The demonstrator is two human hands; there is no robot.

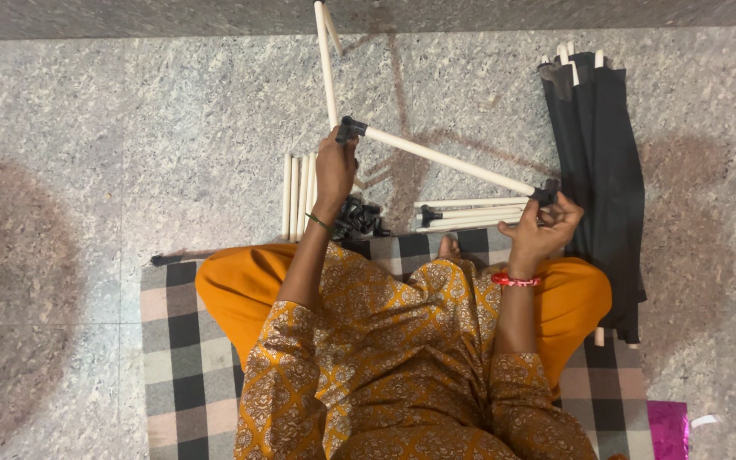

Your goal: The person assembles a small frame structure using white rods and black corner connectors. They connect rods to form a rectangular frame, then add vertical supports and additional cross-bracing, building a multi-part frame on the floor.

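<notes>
A bundle of white rods (298, 196) lies on the granite floor (129, 128). The left hand (335, 169) clamps a black corner connector (349, 129); the white rod (449, 159) spans above the floor to the right hand (543, 230), gripping its black end connector (547, 194). Black fabric (602, 179) lies rightmost.

White rods (449, 159) carry black connectors (349, 129). The clothing (385, 341) is orange with a brown print, the mat (182, 358) checked black, grey and pink, the floor (129, 128) speckled grey.

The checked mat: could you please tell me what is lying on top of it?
On the checked mat a person in orange clothes sits cross-legged, one bare foot showing. Their body hides the mat's middle, so anything lying there cannot be seen.
</notes>
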